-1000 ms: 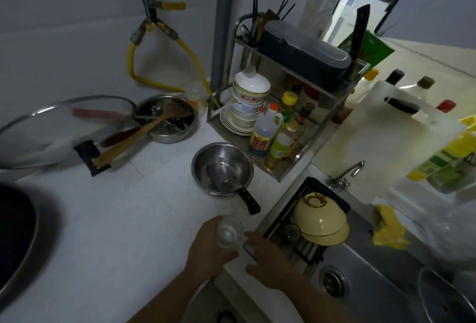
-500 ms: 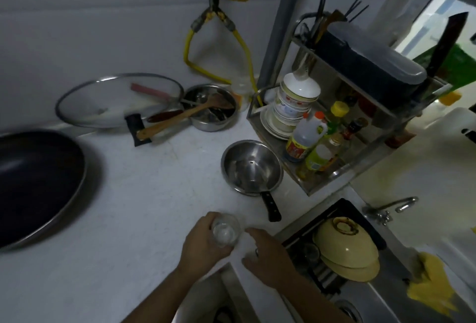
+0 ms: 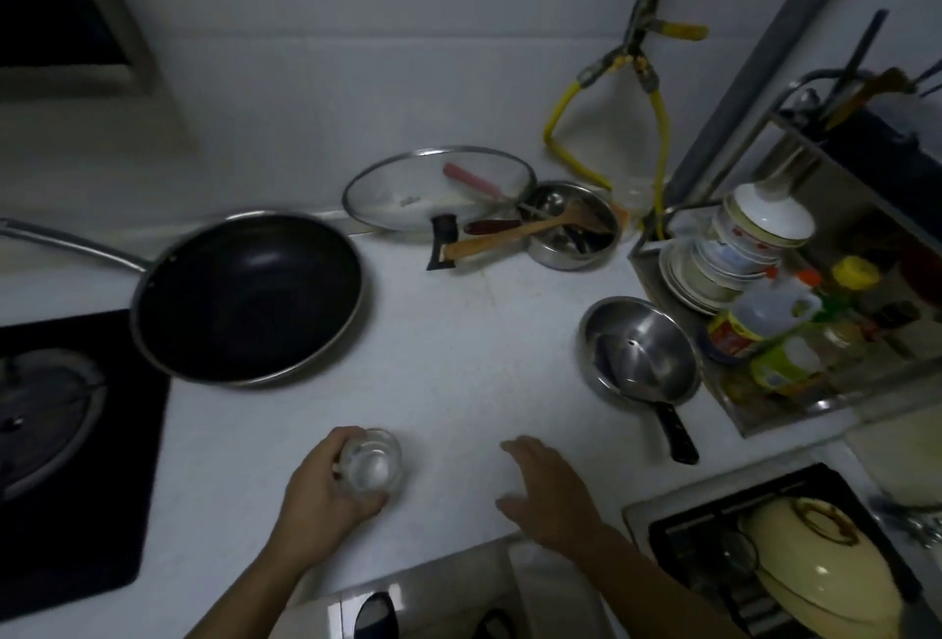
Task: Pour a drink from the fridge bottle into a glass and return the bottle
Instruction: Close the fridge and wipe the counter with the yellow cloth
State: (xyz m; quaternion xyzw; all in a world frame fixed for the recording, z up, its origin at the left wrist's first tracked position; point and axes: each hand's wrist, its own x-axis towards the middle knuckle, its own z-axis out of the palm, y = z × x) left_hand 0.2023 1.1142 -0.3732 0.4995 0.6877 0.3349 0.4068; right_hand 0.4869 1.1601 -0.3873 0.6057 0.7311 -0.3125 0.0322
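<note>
Left hand [image 3: 326,495] wrapped around a small clear glass [image 3: 371,461], upright on the white counter [image 3: 459,383], near the front edge. Glass sits in front of the black frying pan [image 3: 250,297], well apart from it. Looks empty, though blur makes that hard to confirm. Right hand [image 3: 553,495] right of glass, fingers spread, holding nothing. Steel saucepan [image 3: 639,353] farther right of glass.

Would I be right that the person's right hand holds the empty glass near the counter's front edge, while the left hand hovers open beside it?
Not quite: in the head view the left hand holds the glass, and the right hand hovers open beside it.
</note>
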